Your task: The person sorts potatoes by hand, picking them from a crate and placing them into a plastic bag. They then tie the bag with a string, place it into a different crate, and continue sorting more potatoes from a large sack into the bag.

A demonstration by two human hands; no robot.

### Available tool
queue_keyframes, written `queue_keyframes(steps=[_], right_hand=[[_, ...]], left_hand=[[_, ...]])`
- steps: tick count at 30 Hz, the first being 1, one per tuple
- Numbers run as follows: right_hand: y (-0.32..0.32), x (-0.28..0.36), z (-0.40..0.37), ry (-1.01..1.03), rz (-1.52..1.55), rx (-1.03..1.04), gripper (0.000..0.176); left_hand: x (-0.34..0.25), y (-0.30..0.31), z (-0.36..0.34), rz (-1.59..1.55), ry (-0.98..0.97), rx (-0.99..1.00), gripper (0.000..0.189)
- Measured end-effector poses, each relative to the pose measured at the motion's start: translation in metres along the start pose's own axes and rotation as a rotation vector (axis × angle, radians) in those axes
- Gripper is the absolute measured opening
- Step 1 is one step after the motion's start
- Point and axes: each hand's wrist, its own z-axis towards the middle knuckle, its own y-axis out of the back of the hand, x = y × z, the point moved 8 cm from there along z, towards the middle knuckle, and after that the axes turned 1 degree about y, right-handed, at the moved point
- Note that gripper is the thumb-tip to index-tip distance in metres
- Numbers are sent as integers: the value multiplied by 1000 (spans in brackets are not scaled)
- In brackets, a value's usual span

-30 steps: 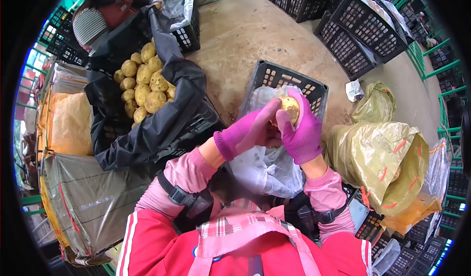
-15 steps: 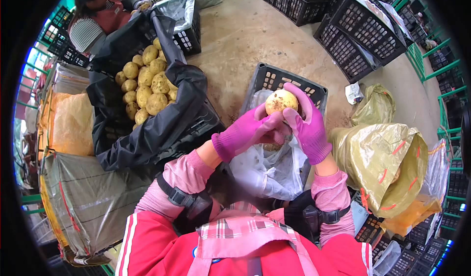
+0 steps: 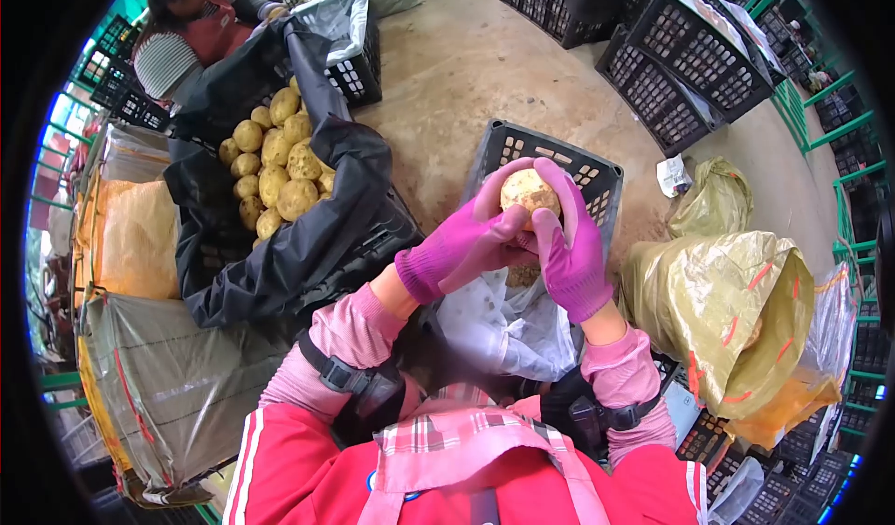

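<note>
Between my two gloved hands is a round, pale yellow potato (image 3: 530, 192) with brown dirt patches on its skin. My left hand (image 3: 477, 236), in a pink-purple glove, has its fingers curled round the left side of it. From the right, my right hand (image 3: 569, 245) wraps it too, with the thumb on the near face. Below them stands a black plastic crate (image 3: 595, 172) lined with clear plastic film (image 3: 508, 329); its contents are mostly hidden by my hands. To the left, several similar potatoes (image 3: 275, 171) lie heaped in a crate lined with black sheeting (image 3: 350, 166).
At the upper left a person (image 3: 200, 35) in a striped sleeve sits beside a film-lined crate (image 3: 359, 59). Stacked black crates (image 3: 699, 54) stand at the upper right. A yellow woven sack (image 3: 709, 292) lies at my right, and wrapped bundles (image 3: 168, 376) stand at my left.
The potato has shifted slightly left and turned in my hands. My left fingers have come up round its far side, and my right hand has moved left.
</note>
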Motion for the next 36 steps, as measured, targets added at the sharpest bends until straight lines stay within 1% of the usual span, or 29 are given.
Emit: queue_keyframes(steps=[4, 5, 6, 7, 8, 9, 10, 11, 12, 14, 15, 16, 17, 18, 19, 20, 21, 22, 23, 24, 25, 27, 29, 31, 32, 33, 34, 35, 36], right_hand=[[3, 11, -2, 50, -100, -81, 37], [6, 8, -4, 62, -189, -113, 33], [10, 10, -3, -1, -203, -133, 33], [12, 9, -2, -18, -264, -146, 36], [13, 4, 0, -47, -172, -150, 36], [18, -6, 5, -42, -170, -117, 40], [23, -17, 10, -38, -167, -84, 48], [20, -25, 14, -7, -110, -31, 49], [22, -29, 12, 16, -65, 0, 49], [13, -63, 7, -219, 319, 46, 50], [3, -66, 3, -353, 501, 62, 50], [5, -69, -4, -479, 523, -29, 51], [9, -77, -5, -497, 460, -60, 51], [17, -89, -9, -520, 396, -94, 51], [24, -88, -11, -521, 382, -109, 50], [28, -85, -11, -522, 372, -117, 50], [30, -86, -10, -522, 364, -119, 49], [37, -99, -8, -533, 371, -114, 48], [35, -95, -7, -540, 374, -126, 48], [36, -88, -8, -550, 374, -144, 48], [34, -84, -6, -522, 372, -137, 50], [29, -91, -1, -507, 367, -102, 49], [27, -98, 0, -510, 363, -105, 47], [29, -127, 6, -507, 398, -79, 47], [30, -119, 4, -539, 336, -27, 45], [31, -124, 1, -530, 344, 12, 43], [34, -126, 1, -590, 288, 6, 42], [34, -116, -5, -621, 208, 16, 42], [41, -150, -5, -580, 167, 82, 40]], left_hand=[[11, 5, 3, -76, -45, 18, 70], [10, 2, 6, -122, -96, -18, 66], [4, -3, 5, -11, -109, -27, 63], [8, -5, 2, -88, -59, -32, 62], [6, 1, 3, 66, -147, -66, 63], [10, 6, 12, 61, -248, -42, 65], [-3, -2, 4, 100, -393, -9, 68], [2, -3, 7, 187, -427, -5, 71], [-5, -18, -7, 114, -399, 6, 75], [-26, -4, -26, 412, -631, -198, 80], [-42, -6, -48, 387, -641, -264, 81], [-56, -4, -75, 357, -644, -325, 81], [-76, -5, -107, 449, -750, -396, 83], [-103, -11, -152, 537, -971, -582, 81], [-126, -15, -198, 841, -1077, -802, 79], [-148, -25, -247, 800, -1030, -1023, 73], [-162, -24, -289, 594, -1259, -952, 71], [-179, -24, -334, 526, -1428, -1077, 66], [-189, -26, -375, 389, -1528, -1148, 57], [-203, -9, -414, 291, -1686, -1015, 44], [-205, 12, -452, 240, -1709, -1041, 33], [-192, 32, -477, 188, -1642, -992, 30], [-182, 52, -458, -150, -1572, -965, 36], [-172, 19, -379, 56, -1151, -929, 40], [-154, 16, -308, 119, -840, -825, 43], [-146, 9, -274, 226, -719, -743, 45], [-132, 2, -238, 322, -596, -640, 47], [-123, -3, -205, 548, -488, -525, 47], [-110, -5, -175, 714, -412, -393, 47]])
